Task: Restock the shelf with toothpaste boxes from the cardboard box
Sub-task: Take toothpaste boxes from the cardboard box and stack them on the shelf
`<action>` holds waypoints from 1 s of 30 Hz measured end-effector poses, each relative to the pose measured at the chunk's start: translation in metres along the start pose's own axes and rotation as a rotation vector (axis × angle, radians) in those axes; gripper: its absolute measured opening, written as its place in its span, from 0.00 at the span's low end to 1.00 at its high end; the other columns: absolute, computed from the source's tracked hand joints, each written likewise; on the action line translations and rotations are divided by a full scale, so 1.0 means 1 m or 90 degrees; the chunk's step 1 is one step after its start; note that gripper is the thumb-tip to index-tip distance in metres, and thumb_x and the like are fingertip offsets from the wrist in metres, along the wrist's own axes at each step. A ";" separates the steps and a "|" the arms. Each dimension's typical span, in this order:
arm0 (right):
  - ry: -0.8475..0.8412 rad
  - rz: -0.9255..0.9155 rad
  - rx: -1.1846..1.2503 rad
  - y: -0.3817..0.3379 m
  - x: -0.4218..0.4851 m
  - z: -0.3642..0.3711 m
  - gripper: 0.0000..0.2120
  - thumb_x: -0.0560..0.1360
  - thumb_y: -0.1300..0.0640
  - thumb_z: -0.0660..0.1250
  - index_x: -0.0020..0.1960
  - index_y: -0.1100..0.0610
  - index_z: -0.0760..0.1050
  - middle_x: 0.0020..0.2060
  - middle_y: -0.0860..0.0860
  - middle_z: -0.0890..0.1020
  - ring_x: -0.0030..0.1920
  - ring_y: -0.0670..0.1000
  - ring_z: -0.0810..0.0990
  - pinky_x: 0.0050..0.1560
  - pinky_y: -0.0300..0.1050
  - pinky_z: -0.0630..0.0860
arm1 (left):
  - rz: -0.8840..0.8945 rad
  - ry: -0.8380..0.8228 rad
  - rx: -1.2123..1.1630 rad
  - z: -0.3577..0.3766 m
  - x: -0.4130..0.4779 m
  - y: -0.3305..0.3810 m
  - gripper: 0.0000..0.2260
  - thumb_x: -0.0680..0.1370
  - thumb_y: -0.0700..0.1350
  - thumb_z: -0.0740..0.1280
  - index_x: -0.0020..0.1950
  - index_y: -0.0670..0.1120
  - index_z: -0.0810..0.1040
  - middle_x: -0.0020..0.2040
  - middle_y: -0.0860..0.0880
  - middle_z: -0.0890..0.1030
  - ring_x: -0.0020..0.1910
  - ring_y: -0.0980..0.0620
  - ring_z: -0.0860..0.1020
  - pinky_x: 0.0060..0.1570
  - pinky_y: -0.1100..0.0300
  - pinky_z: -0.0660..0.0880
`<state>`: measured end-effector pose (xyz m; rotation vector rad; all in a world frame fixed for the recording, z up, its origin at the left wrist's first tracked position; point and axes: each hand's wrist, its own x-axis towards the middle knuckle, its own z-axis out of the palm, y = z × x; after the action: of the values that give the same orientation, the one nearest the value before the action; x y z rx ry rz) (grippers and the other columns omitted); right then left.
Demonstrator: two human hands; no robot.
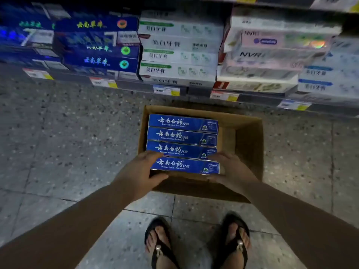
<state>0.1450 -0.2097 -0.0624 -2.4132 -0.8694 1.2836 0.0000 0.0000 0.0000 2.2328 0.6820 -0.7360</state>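
Ahead, packed shelf faces cardboard box; hands grip toothpaste box.

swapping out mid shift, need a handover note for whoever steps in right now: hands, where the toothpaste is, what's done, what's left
Left hand: grips the left end of the nearest blue toothpaste box.
Right hand: grips its right end.
That box is at the near side of the cardboard box, which stands on the floor below the shelf.
Three more blue toothpaste boxes lie in a row behind it.
Done: the box is gripped, nothing more can be told.
Left: lift it out, shelve it, then the other three.
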 end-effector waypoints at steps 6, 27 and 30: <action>0.002 0.005 -0.002 0.035 0.026 0.040 0.32 0.69 0.41 0.67 0.69 0.44 0.59 0.69 0.48 0.64 0.68 0.52 0.63 0.68 0.51 0.65 | -0.015 0.024 0.018 0.033 0.039 -0.020 0.29 0.72 0.54 0.68 0.71 0.50 0.63 0.71 0.50 0.65 0.67 0.50 0.67 0.66 0.52 0.67; 0.105 -0.012 0.020 0.082 -0.034 0.028 0.25 0.67 0.54 0.72 0.60 0.44 0.66 0.55 0.45 0.74 0.53 0.45 0.75 0.49 0.33 0.70 | -0.057 0.158 0.043 0.042 0.088 -0.038 0.24 0.73 0.49 0.68 0.68 0.50 0.66 0.69 0.49 0.68 0.65 0.47 0.70 0.64 0.47 0.70; 0.093 0.016 0.039 0.098 -0.069 -0.001 0.29 0.62 0.56 0.75 0.55 0.37 0.64 0.48 0.35 0.73 0.45 0.39 0.76 0.43 0.24 0.69 | -0.042 0.122 0.145 0.045 0.101 -0.037 0.27 0.73 0.52 0.67 0.69 0.51 0.64 0.71 0.50 0.64 0.69 0.48 0.62 0.68 0.48 0.64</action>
<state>0.1536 -0.3291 -0.0649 -2.4411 -0.7513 1.1084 0.0333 0.0162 -0.1108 2.5230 0.8016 -0.6638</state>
